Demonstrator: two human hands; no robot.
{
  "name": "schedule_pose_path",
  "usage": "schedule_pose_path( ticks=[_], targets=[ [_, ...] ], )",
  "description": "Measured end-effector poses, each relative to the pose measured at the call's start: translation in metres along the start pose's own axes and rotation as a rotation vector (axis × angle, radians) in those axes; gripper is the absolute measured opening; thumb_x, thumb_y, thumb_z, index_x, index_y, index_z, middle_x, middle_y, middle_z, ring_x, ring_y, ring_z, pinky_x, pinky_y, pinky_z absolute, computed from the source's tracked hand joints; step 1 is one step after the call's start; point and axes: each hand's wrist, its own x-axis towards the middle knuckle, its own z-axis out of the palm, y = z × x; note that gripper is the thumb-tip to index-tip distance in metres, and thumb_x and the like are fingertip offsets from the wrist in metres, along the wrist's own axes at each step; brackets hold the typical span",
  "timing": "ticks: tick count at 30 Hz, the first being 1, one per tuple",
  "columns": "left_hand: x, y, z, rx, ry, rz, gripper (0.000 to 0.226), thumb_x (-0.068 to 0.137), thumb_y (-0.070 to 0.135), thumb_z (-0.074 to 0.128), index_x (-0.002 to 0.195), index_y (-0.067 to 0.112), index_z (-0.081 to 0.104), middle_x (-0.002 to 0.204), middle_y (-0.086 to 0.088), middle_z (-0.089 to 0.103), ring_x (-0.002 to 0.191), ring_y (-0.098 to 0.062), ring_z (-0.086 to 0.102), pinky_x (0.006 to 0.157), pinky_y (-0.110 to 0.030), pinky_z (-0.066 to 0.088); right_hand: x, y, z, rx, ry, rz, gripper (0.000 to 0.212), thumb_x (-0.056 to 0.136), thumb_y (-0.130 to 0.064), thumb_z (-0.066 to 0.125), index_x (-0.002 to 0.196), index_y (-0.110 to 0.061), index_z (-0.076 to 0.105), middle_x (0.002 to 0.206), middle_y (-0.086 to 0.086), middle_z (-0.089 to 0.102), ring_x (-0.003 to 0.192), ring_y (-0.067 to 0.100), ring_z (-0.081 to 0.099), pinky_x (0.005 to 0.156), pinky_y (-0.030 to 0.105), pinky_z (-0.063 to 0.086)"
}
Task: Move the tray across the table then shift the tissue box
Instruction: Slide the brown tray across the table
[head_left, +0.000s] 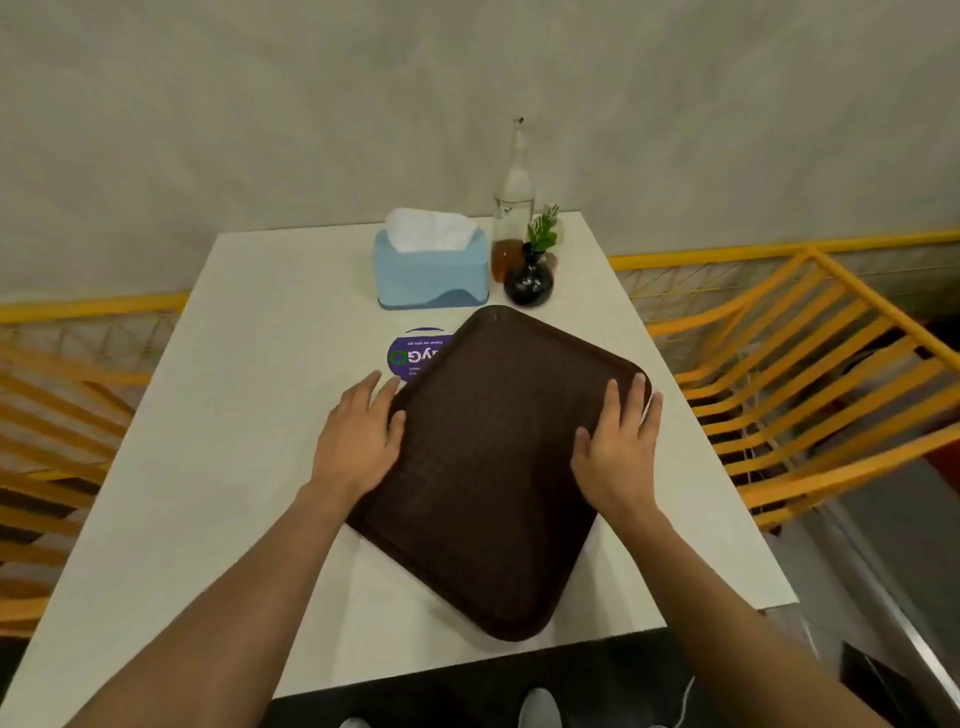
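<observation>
A dark brown tray (493, 467) lies turned at an angle on the white table (234, 415), its near corner close to the front edge. My left hand (358, 441) rests on the tray's left rim with the thumb on top and the fingers spread. On the right rim lies my right hand (618, 447), fingers spread over the edge. A light blue tissue box (431, 275) with white tissue sticking out stands beyond the tray at the far side, apart from both hands.
A glass bottle (514, 192), a small amber jar (506, 260) and a dark round vase with a green sprig (530, 280) stand right of the tissue box. A purple round sticker (413, 356) is partly under the tray. Yellow slatted chairs (810, 374) flank the table.
</observation>
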Motion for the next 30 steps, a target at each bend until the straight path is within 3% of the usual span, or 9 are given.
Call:
schedule_pose_path(
  ticks=[5,13,18,24,30],
  targets=[
    [0.000,-0.015,0.003,-0.008,-0.088,0.033,0.046,0.103,0.018,0.042,0.149,0.015,0.046,0.134,-0.014,0.058,0.115,-0.034,0.052,0.097,-0.046,0.048,-0.011,0.008,0.018,0.094,-0.103,0.171,0.071,0.104,-0.024,0.050,0.161,-0.009,0.012,0.170,0.014,-0.002,0.156,0.036,0.000,0.126,0.049,0.009],
    [-0.013,-0.030,-0.002,0.015,-0.159,0.042,0.051,0.100,0.009,0.043,0.150,0.015,0.044,0.130,-0.010,0.056,0.115,-0.028,0.049,0.095,-0.041,0.050,-0.017,0.007,0.027,0.141,-0.094,0.162,0.064,0.104,-0.009,0.039,0.162,-0.011,0.012,0.171,0.008,0.002,0.157,0.029,0.001,0.126,0.044,0.004],
    [-0.034,-0.047,-0.009,0.010,-0.152,0.003,0.049,0.101,0.010,0.043,0.150,0.012,0.044,0.129,-0.010,0.055,0.114,-0.028,0.049,0.091,-0.042,0.053,-0.018,-0.009,0.031,0.152,-0.145,0.118,0.064,0.103,-0.007,0.038,0.162,-0.012,0.012,0.171,0.008,0.000,0.157,0.030,0.001,0.125,0.043,0.006],
    [-0.067,-0.083,-0.024,0.000,-0.074,-0.038,0.043,0.097,0.014,0.053,0.139,0.009,0.057,0.118,-0.009,0.062,0.103,-0.026,0.056,0.077,-0.038,0.055,-0.019,-0.043,0.043,0.147,-0.180,0.018,0.067,0.100,-0.002,0.041,0.162,-0.012,0.017,0.171,0.008,0.003,0.157,0.027,0.003,0.124,0.040,0.008],
    [-0.088,-0.122,-0.041,0.085,-0.016,-0.124,0.033,0.089,0.023,0.058,0.119,0.011,0.064,0.113,-0.006,0.062,0.097,-0.025,0.055,0.079,-0.039,0.052,-0.016,-0.086,0.056,0.152,-0.212,-0.183,0.065,0.100,0.001,0.042,0.160,-0.016,0.025,0.171,0.005,0.010,0.157,0.024,0.003,0.120,0.032,0.008]
  ],
)
